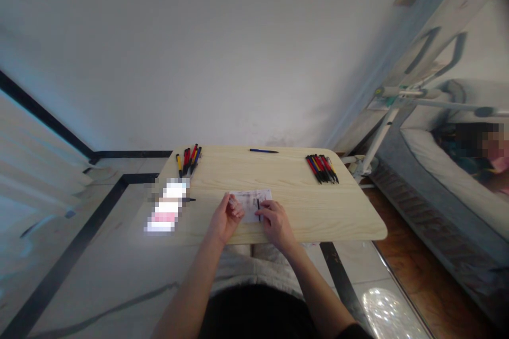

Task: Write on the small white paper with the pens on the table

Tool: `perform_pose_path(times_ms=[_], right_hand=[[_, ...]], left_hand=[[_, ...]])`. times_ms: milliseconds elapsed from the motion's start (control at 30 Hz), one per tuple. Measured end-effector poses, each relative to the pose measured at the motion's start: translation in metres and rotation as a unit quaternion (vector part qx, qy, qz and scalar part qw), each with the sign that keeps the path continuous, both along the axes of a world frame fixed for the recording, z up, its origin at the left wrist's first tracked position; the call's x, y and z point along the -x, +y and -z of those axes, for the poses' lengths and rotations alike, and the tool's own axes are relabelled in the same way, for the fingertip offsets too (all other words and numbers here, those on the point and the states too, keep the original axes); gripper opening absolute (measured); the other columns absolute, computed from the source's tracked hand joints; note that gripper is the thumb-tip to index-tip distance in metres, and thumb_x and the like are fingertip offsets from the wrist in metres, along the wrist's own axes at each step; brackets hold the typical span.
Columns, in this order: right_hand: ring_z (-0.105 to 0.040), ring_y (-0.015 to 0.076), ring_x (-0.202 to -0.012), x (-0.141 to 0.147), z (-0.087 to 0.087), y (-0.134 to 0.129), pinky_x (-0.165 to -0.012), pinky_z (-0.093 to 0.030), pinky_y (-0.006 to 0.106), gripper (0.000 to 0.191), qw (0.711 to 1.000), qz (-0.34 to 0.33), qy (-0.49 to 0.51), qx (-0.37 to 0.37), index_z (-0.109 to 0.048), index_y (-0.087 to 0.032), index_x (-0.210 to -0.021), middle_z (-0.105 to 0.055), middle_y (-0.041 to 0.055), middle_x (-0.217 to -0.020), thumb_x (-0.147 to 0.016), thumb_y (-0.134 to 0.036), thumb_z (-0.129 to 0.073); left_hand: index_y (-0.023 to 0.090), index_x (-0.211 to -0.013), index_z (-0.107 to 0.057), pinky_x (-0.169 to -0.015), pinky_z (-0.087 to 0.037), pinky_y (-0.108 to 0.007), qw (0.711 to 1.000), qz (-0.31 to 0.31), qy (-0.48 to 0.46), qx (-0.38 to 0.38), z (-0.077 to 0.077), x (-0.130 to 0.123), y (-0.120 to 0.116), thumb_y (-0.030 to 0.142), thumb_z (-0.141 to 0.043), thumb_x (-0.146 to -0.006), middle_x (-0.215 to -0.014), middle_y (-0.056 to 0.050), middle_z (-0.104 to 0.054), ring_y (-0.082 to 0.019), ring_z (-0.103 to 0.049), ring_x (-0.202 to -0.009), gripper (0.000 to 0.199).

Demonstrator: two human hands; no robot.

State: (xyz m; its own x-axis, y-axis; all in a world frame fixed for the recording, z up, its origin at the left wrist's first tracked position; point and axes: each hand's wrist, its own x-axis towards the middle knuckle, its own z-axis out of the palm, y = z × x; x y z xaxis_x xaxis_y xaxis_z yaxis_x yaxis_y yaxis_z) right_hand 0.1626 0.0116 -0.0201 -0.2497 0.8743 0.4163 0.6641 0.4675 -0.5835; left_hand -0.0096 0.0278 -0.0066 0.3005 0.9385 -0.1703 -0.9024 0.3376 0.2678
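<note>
Head view, paper on table before the person, right hand pinching dark stick over it, left hand curled at its left edge, grip contents indeterminable.

White printed paper on table

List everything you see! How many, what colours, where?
Table: one, beige, centre
Left pens: several, multicoloured, back left
Right pens: several, multicoloured, back right
Lone pen: one, blue, back middle
Paper: one, white, front centre
Strip: one, black, over paper
Patch: one, white, left
Pointed thing: one, dark, beside patch
Wall: one, grey, behind
Curtain: one, whitish, left
Sofa: one, grey, right
Frame: one, whitish, right
Person: one, blurred, far right
Floor: one, whitish, below
Round thing: one, silvery, lower right
Trousers: one pair, pale, below
Top: one, black, bottom
Left hand: one, bare, at paper
Right hand: one, bare, at strip
</note>
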Motion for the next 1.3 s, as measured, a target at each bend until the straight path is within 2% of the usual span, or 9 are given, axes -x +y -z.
perform_pose_path(times_ms=[167,467,833,1300], right_hand=[[-0.048,0.0204,-0.093,0.0008,-0.0011,-0.001,-0.082,-0.039,0.035,0.024,1.0,0.005,-0.005,-0.004,-0.067,-0.021,-0.082,-0.055,0.007,-0.098,-0.072,-0.006,-0.051],[-0.048,0.0212,-0.094,0.0022,-0.0045,-0.0021,-0.081,-0.039,0.036,0.023,1.0,0.01,-0.013,-0.007,-0.067,-0.021,-0.082,-0.055,0.0077,-0.098,-0.072,-0.008,-0.052],[-0.049,0.021,-0.092,0.0027,-0.005,-0.0025,-0.081,-0.04,0.036,0.022,1.0,0.012,-0.02,-0.011,-0.066,-0.021,-0.083,-0.055,0.0078,-0.097,-0.072,-0.009,-0.052],[-0.048,0.0206,-0.093,0.0036,-0.0079,-0.0037,-0.082,-0.039,0.035,0.021,0.999,0.011,-0.028,-0.011,-0.066,-0.02,-0.083,-0.055,0.0075,-0.097,-0.072,-0.009,-0.052]], left_hand=[[0.013,-0.078,-0.056,-0.044,-0.031,-0.019,1.0,-0.006,-0.008,-0.002,0.0001,-0.0002,-0.0005,0.028,-0.049,-0.082,-0.053,0.004,-0.04,-0.005,-0.038,-0.044,0.017],[0.012,-0.079,-0.056,-0.048,-0.034,-0.02,0.999,-0.015,-0.028,-0.003,0.0007,0.0004,-0.0003,0.026,-0.045,-0.085,-0.053,0.004,-0.042,-0.005,-0.04,-0.046,0.019],[0.014,-0.077,-0.057,-0.062,-0.042,-0.028,0.998,-0.041,-0.026,0.039,-0.0018,0.0003,0.0009,0.03,-0.041,-0.086,-0.054,0.003,-0.045,-0.007,-0.045,-0.05,0.024],[0.013,-0.08,-0.057,-0.06,-0.042,-0.025,0.999,-0.029,-0.017,0.012,0.0006,0.0004,0.0002,0.028,-0.042,-0.086,-0.052,0.005,-0.042,-0.006,-0.044,-0.048,0.022]])
